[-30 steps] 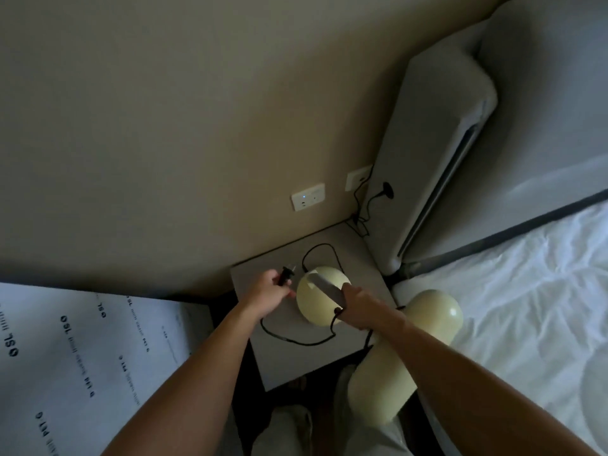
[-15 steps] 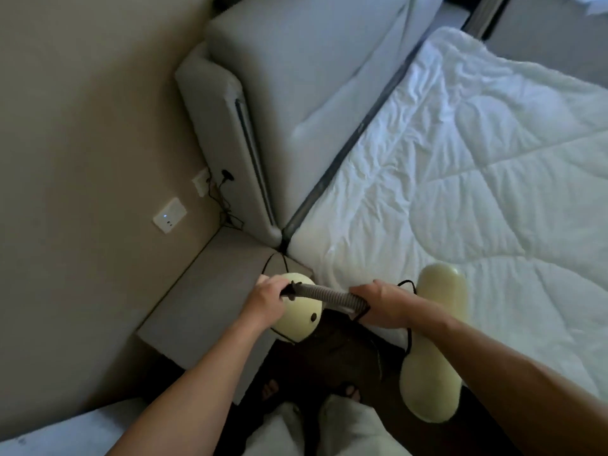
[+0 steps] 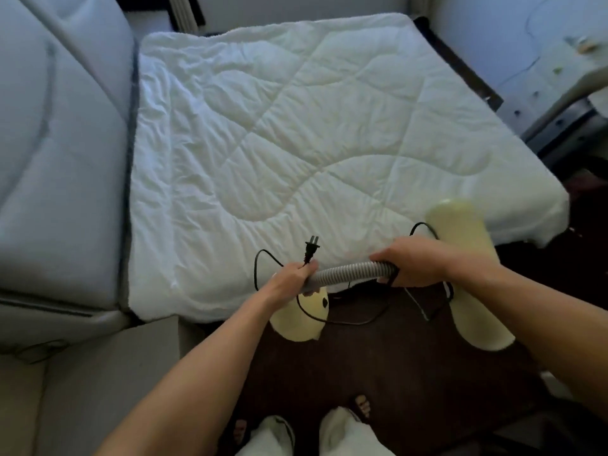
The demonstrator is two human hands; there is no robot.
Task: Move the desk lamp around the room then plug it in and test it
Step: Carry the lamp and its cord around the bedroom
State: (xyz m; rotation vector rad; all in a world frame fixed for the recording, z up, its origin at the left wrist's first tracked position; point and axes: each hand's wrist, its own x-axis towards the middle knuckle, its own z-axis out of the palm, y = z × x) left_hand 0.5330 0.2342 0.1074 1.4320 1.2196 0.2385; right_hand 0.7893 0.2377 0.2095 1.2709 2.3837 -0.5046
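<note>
I hold the desk lamp in the air at the near edge of the bed. Its grey flexible neck (image 3: 348, 271) runs level between my hands. My left hand (image 3: 291, 278) grips the neck's left end together with the black cord, and the two-pin plug (image 3: 311, 246) sticks up above my fingers. The pale yellow round base (image 3: 302, 319) hangs below that hand. My right hand (image 3: 418, 261) grips the neck's right end, and the long pale yellow lamp head (image 3: 470, 274) extends past it. The loose black cord (image 3: 345, 320) droops in loops under the neck.
A white quilted duvet (image 3: 296, 143) covers the bed ahead. The padded grey headboard (image 3: 56, 143) stands at the left, with the grey bedside table (image 3: 108, 373) below it. Dark floor (image 3: 411, 373) lies under me, with my feet showing. A pale cluttered surface (image 3: 543, 60) is at the far right.
I have turned right, away from the wall sockets and bedside table, toward the bed. The lamp has come off the table and is now carried level in both hands, plug sticking up.
</note>
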